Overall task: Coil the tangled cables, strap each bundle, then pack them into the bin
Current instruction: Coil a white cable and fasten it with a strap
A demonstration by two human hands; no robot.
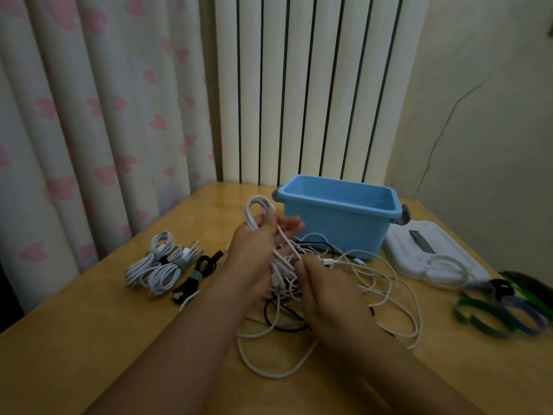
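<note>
Left hand (257, 244) is gripping a white cable loop (256, 211), fingers curled round it, loop sticking up above the fist. Right hand (326, 292) is pinching strands in the tangled cable pile (329, 298), a mix of white and black, lying on the wooden counter (89, 339) under and around both hands. Blue bin (338, 217) is sitting at 1 o'clock from the hands, just beyond the tangle, and no cables are showing inside it. Three strapped bundles (167, 265), two white and one black, are lying at 9 o'clock, touching each other. Loose straps (502, 310), green and blue, are lying at 3 o'clock near the counter edge. White lid (434, 250) is resting beside the bin, a white cable draped over it.
</note>
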